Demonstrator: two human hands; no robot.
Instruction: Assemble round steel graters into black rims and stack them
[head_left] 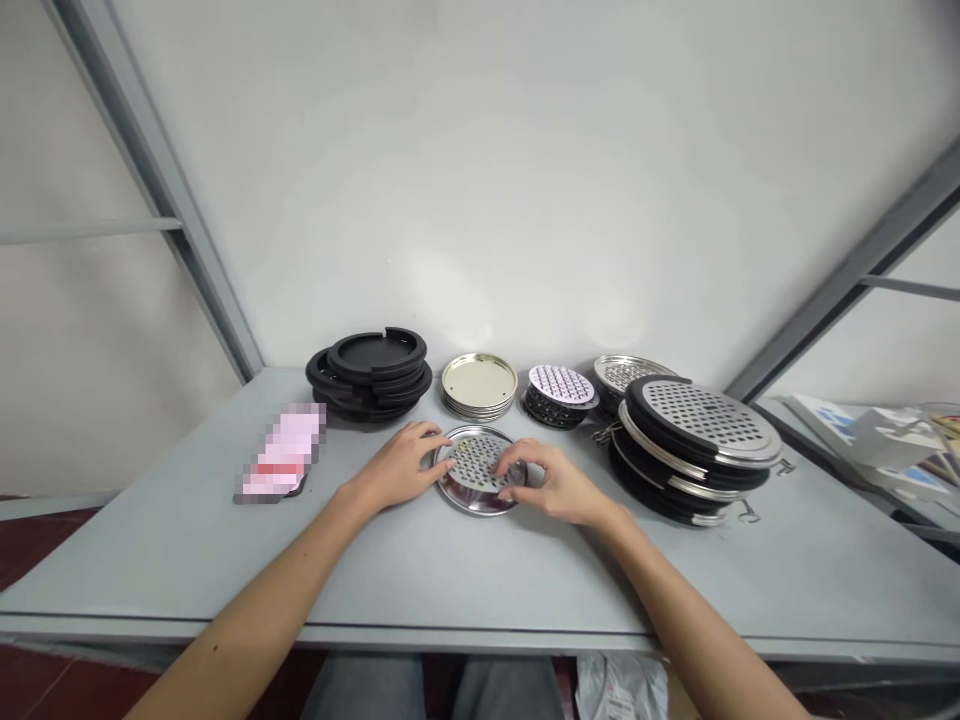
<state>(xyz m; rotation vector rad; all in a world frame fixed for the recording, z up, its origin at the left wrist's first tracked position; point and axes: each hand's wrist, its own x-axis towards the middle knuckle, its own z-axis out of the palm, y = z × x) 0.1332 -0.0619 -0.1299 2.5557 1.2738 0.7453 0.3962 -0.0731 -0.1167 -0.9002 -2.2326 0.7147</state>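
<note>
A round perforated metal plate [474, 470] lies on the grey table [187, 540] in front of me. My left hand [397, 466] rests at its left rim, fingers curled against the edge. My right hand [551, 482] is at the plate's right side, fingers pinched on a small round metal piece [513, 476] over the plate. Both forearms reach in from the bottom of the view.
Along the back stand a stack of black rings [371, 372], a stack of pale metal discs [479, 384], a stack of small perforated pieces [559, 394] and more perforated plates [624, 374]. A tall stack of assembled grills [694, 445] is at right. A blurred pink item [281, 455] lies left.
</note>
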